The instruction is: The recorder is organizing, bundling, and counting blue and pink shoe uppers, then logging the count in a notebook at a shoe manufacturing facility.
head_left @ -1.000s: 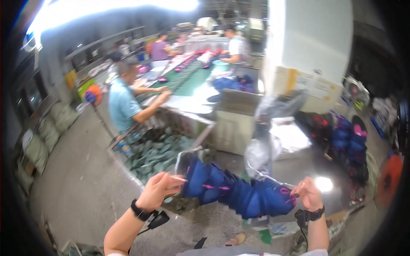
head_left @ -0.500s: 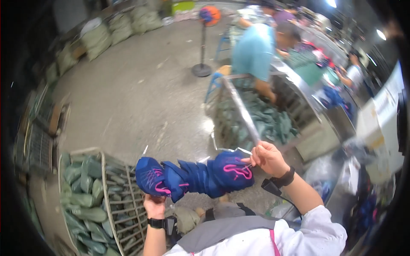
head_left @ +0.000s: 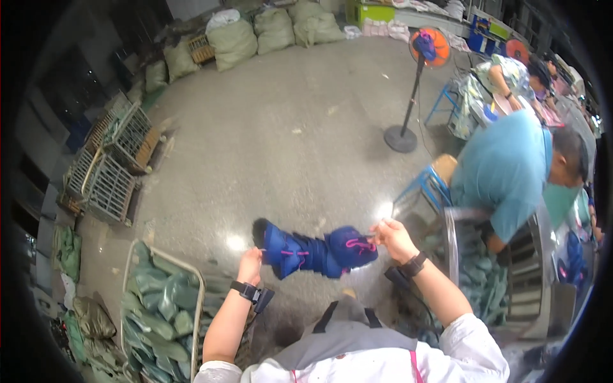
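above grey floor (head_left: 268,147), blue-pink padded piece (head_left: 316,250) held stretched between hands: left hand (head_left: 251,265) fingers pinching dark end, right hand (head_left: 393,237) fingers pinching pink-trimmed end. wire cage (head_left: 163,306) of green parts below left.

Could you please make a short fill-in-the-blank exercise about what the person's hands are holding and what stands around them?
1. Both hands hold a row of padded pieces that are dark ____ with pink trim.
2. The left hand holds the row's ____ end.
3. The standing fan has an ____ guard.
4. The wire cart beside the left arm holds ____ bundles.

Missing words: blue; left; orange; green
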A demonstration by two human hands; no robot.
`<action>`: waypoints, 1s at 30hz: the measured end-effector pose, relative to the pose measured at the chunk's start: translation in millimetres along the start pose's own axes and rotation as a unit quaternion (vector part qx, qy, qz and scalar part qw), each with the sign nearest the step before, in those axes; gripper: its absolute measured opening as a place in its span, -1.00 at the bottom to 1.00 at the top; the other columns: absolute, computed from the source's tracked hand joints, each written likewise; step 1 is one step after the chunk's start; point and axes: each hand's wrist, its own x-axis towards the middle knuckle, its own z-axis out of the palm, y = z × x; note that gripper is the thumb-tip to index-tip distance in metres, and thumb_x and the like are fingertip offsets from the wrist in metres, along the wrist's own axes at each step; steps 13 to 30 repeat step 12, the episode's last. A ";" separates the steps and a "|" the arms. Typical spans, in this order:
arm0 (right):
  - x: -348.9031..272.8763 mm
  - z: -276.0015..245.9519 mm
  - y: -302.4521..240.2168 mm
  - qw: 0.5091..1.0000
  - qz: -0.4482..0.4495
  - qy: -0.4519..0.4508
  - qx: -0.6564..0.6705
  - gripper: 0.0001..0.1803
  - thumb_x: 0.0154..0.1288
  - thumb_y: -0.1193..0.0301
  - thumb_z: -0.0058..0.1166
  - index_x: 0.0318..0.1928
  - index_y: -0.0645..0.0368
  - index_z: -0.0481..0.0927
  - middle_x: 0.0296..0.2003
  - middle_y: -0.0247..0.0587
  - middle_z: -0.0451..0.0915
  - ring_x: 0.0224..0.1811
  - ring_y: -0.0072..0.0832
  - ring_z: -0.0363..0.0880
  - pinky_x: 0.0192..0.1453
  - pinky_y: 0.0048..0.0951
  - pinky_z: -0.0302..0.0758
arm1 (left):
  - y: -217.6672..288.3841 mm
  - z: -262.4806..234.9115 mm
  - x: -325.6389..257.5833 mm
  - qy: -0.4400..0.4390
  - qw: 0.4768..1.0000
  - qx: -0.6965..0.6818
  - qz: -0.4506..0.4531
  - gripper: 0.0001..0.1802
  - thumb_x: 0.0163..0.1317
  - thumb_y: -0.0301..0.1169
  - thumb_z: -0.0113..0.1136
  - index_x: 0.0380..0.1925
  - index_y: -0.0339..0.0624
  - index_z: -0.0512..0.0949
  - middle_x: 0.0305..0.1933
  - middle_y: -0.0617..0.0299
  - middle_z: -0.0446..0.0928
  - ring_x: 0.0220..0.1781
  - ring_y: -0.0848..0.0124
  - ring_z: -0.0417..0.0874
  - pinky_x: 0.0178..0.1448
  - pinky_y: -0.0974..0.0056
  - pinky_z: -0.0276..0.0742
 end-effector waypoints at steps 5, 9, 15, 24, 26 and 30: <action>117.7 -14.7 -116.9 0.970 -0.228 -0.029 0.085 -0.74 0.32 0.31 -0.13 -0.16 0.28 0.41 -0.02 -0.08 0.40 -0.59 -0.58 0.36 -0.28 -0.36 0.49 | 153.3 34.0 58.3 -0.077 0.936 -0.304 0.160 -0.85 0.18 -0.40 -0.08 -0.58 -0.06 0.35 -0.37 0.34 0.46 -0.16 0.41 0.48 0.12 -0.08 0.33; 215.4 -46.8 -129.8 0.966 -0.192 -0.074 0.157 -0.76 0.30 0.24 -0.11 -0.16 0.13 0.42 0.18 -0.05 0.25 -0.25 -0.45 0.50 -0.14 -0.37 0.48 | 196.5 89.0 129.2 -0.250 0.855 -0.436 0.128 -0.60 0.25 -0.26 -0.20 0.08 -0.08 0.33 0.14 0.17 0.36 0.20 0.23 0.30 0.26 -0.14 0.14; 251.9 -18.2 -52.8 0.959 -0.147 -0.019 0.243 -0.61 0.29 0.17 -0.10 0.02 0.11 0.37 0.20 -0.11 0.23 0.07 -0.37 0.37 0.14 -0.31 0.34 | 223.7 165.1 208.1 -0.287 0.813 -0.487 0.140 -0.51 0.28 -0.11 -0.19 0.15 -0.07 0.26 0.21 0.17 0.27 0.25 0.20 0.24 0.33 0.13 0.09; 251.9 -18.2 -52.8 0.959 -0.147 -0.019 0.243 -0.61 0.29 0.17 -0.10 0.02 0.11 0.37 0.20 -0.11 0.23 0.07 -0.37 0.37 0.14 -0.31 0.34 | 223.7 165.1 208.1 -0.287 0.813 -0.487 0.140 -0.51 0.28 -0.11 -0.19 0.15 -0.07 0.26 0.21 0.17 0.27 0.25 0.20 0.24 0.33 0.13 0.09; 251.9 -18.2 -52.8 0.959 -0.147 -0.019 0.243 -0.61 0.29 0.17 -0.10 0.02 0.11 0.37 0.20 -0.11 0.23 0.07 -0.37 0.37 0.14 -0.31 0.34 | 223.7 165.1 208.1 -0.287 0.813 -0.487 0.140 -0.51 0.28 -0.11 -0.19 0.15 -0.07 0.26 0.21 0.17 0.27 0.25 0.20 0.24 0.33 0.13 0.09; 251.9 -18.2 -52.8 0.959 -0.147 -0.019 0.243 -0.61 0.29 0.17 -0.10 0.02 0.11 0.37 0.20 -0.11 0.23 0.07 -0.37 0.37 0.14 -0.31 0.34 | 223.7 165.1 208.1 -0.287 0.813 -0.487 0.140 -0.51 0.28 -0.11 -0.19 0.15 -0.07 0.26 0.21 0.17 0.27 0.25 0.20 0.24 0.33 0.13 0.09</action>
